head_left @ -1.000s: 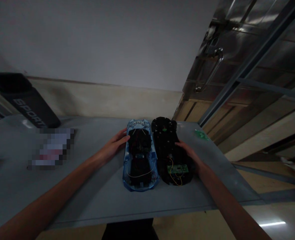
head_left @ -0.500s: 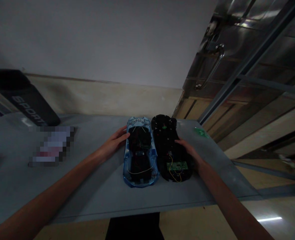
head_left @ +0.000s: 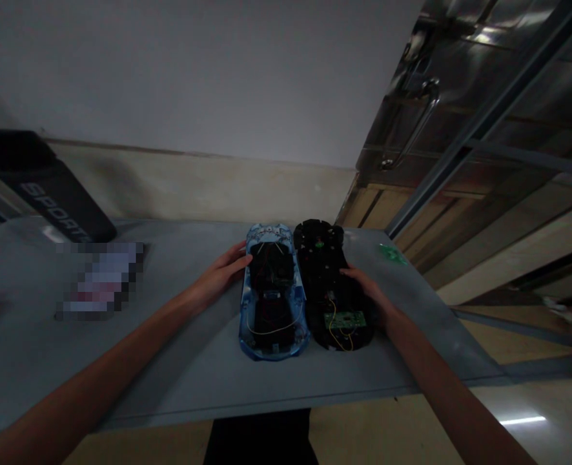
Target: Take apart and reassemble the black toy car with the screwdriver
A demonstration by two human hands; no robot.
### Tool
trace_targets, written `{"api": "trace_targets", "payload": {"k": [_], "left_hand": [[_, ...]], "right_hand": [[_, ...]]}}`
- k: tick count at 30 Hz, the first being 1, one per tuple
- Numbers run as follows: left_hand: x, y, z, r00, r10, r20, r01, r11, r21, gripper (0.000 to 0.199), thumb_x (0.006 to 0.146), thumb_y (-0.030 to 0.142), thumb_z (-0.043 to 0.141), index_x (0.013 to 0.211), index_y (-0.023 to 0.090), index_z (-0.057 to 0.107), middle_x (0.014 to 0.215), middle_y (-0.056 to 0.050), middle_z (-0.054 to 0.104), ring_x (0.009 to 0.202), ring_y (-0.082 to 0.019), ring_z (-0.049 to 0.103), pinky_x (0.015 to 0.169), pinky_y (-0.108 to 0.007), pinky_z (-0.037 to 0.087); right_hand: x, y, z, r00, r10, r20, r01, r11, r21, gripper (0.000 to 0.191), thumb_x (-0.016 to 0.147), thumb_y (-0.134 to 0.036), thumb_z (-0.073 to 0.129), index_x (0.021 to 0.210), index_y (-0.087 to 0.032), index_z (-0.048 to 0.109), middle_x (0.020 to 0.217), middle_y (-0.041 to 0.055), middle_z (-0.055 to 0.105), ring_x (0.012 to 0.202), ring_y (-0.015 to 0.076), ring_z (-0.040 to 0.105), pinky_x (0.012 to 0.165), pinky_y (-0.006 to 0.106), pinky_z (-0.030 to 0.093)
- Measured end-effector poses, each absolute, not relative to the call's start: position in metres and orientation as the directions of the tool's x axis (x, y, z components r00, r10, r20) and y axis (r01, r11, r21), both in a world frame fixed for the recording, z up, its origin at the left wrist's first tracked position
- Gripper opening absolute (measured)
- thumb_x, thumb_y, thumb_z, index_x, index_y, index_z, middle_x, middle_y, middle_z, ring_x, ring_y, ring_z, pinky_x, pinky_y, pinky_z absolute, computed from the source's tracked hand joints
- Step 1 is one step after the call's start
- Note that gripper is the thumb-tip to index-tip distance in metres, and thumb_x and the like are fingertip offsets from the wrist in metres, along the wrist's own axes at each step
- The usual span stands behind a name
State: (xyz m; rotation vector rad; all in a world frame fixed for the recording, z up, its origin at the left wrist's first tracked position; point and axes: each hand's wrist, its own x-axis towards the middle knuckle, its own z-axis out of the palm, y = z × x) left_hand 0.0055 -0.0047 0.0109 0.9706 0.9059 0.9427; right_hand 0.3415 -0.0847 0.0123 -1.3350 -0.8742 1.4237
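Observation:
A blue toy car body shell (head_left: 250, 323) lies with its hollow inside facing up, showing black parts and thin wires. My left hand (head_left: 228, 266) grips its left edge, with the thumb over the rim. Right beside the shell lies the black toy car chassis (head_left: 317, 278), carrying a green circuit board and yellow wires near its front end. My right hand (head_left: 366, 287) holds the chassis by its right side, thumb on top and the other fingers hidden behind the edge. Both parts rest on the grey table.
On the left of the grey table (head_left: 179, 368) stand a dark bottle marked SPORT (head_left: 58, 194) and a blurred-out flat item (head_left: 104, 278). Small green pieces (head_left: 392, 253) lie near the right edge. A wall (head_left: 208, 187) rises behind, and a metal frame (head_left: 441, 181) stands at the right.
The view has shifted very slightly. Both hands keep their places on the shell and the chassis, which have not visibly moved on the table.

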Motion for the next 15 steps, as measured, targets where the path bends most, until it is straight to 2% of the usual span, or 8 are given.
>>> {"api": "trace_targets", "payload": {"k": [5, 10, 15], "left_hand": [[0.005, -0.003, 0.009, 0.317, 0.934, -0.164, -0.249, 0.249, 0.936, 0.047, 0.093, 0.031, 0.092, 0.138, 0.028, 0.082, 0.142, -0.005, 0.086, 0.141, -0.032, 0.077, 0.125, -0.044, 0.057], [0.004, -0.001, 0.005, 0.331, 0.933, -0.143, -0.25, 0.233, 0.94, 0.045, 0.091, 0.034, 0.095, 0.134, 0.03, 0.083, 0.14, -0.004, 0.087, 0.135, -0.031, 0.08, 0.12, -0.041, 0.06], [0.005, -0.003, 0.008, 0.335, 0.931, -0.146, -0.238, 0.233, 0.943, 0.044, 0.093, 0.033, 0.093, 0.136, 0.031, 0.083, 0.137, -0.004, 0.088, 0.132, -0.03, 0.08, 0.119, -0.041, 0.06]], "right_hand": [[0.348, -0.082, 0.005, 0.082, 0.945, -0.316, -0.199, -0.295, -0.935, 0.024, 0.09, -0.041, 0.084, 0.111, -0.032, 0.083, 0.091, 0.0003, 0.088, 0.081, 0.0268, 0.082, 0.08, 0.038, 0.068], [0.353, -0.079, -0.001, 0.06, 0.955, -0.29, -0.203, -0.272, -0.94, 0.021, 0.09, -0.038, 0.084, 0.11, -0.033, 0.084, 0.095, 0.001, 0.089, 0.087, 0.0287, 0.084, 0.079, 0.038, 0.068], [0.347, -0.081, 0.004, 0.061, 0.953, -0.297, -0.217, -0.278, -0.936, 0.025, 0.09, -0.038, 0.082, 0.114, -0.032, 0.082, 0.091, -0.0013, 0.088, 0.083, 0.0268, 0.084, 0.079, 0.038, 0.069]]}}
